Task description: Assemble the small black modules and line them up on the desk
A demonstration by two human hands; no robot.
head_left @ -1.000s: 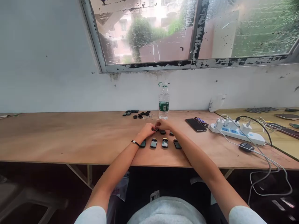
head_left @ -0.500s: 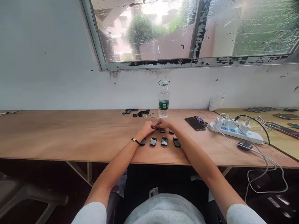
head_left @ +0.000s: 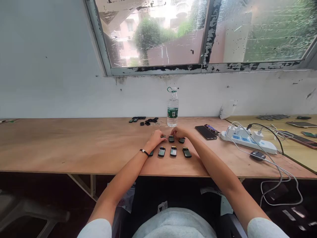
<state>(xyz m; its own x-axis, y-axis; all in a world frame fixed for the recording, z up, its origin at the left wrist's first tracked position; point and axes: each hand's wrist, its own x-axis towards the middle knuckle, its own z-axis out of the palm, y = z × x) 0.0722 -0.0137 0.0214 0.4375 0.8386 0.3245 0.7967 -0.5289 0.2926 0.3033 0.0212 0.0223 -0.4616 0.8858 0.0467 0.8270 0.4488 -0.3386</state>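
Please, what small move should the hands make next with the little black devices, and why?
Probably the left hand should settle the small device at its fingertips in line with the back row: the front row shows four devices, the back row only two lying free. Whether the fingers grip it is unclear.

Small black rectangular devices (head_left: 173,151) with shiny faces lie flat in two neat rows on the table (head_left: 74,145), just in front of the water bottle (head_left: 172,107), four in the nearer row.
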